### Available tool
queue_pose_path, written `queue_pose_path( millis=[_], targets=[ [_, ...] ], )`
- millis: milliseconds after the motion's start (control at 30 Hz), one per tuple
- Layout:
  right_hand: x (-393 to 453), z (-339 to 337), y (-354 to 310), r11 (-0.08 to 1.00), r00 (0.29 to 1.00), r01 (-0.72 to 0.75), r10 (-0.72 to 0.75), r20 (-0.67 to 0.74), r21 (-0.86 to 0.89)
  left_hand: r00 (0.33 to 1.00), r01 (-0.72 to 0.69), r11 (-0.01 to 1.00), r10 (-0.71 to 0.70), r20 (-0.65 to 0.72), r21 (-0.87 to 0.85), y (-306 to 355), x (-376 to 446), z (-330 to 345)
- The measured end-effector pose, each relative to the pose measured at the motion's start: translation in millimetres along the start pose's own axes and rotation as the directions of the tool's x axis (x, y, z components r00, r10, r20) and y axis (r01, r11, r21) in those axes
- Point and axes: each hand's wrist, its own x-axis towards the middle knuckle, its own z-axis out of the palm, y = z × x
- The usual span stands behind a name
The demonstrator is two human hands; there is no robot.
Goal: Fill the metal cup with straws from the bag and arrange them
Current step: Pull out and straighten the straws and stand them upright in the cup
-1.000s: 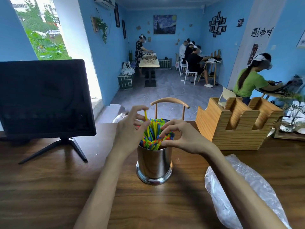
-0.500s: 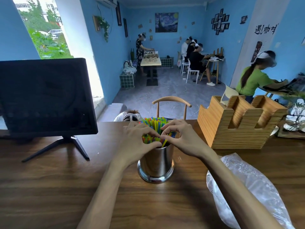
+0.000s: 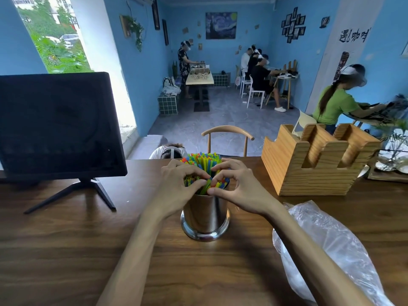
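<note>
A shiny metal cup [image 3: 204, 219] stands on the wooden table [image 3: 66, 250] in front of me, packed with a bundle of coloured straws [image 3: 202, 161] that stick up above its rim. My left hand [image 3: 176, 188] curls round the left side of the bundle just above the rim. My right hand [image 3: 239, 188] curls round the right side, thumb and fingertips meeting the left hand's at the front. A clear plastic bag [image 3: 326, 244] lies flat on the table to the right, partly under my right forearm.
A black monitor [image 3: 55, 127] on a tripod foot stands at the left. A wooden holder with slots [image 3: 313, 162] sits at the back right. A wooden chair back [image 3: 227, 133] rises behind the table's far edge. Several people work at tables across the room.
My left hand held one yellow straw above the cup; it has come down and now wraps the bundle together with my right hand.
</note>
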Motion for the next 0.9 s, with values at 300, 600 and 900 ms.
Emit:
queue_pose_path(
  millis=[300,600,900],
  targets=[
    [-3.1,10.0,0.0,0.999,0.998,-0.003,0.005,-0.056,0.039,0.996,-0.077,0.991,0.08,-0.027,0.108,2.8,-6.6,4.3],
    [-5.5,14.4,7.8,0.996,1.0,0.011,-0.011,0.0,0.083,0.996,-0.064,0.994,0.07,-0.059,0.093,4.2,-8.1,8.8],
    [-4.2,18.3,8.0,0.985,0.999,0.034,-0.03,-0.031,0.169,0.996,-0.088,0.989,0.086,0.026,0.119,6.4,-9.7,8.8]
  ],
)
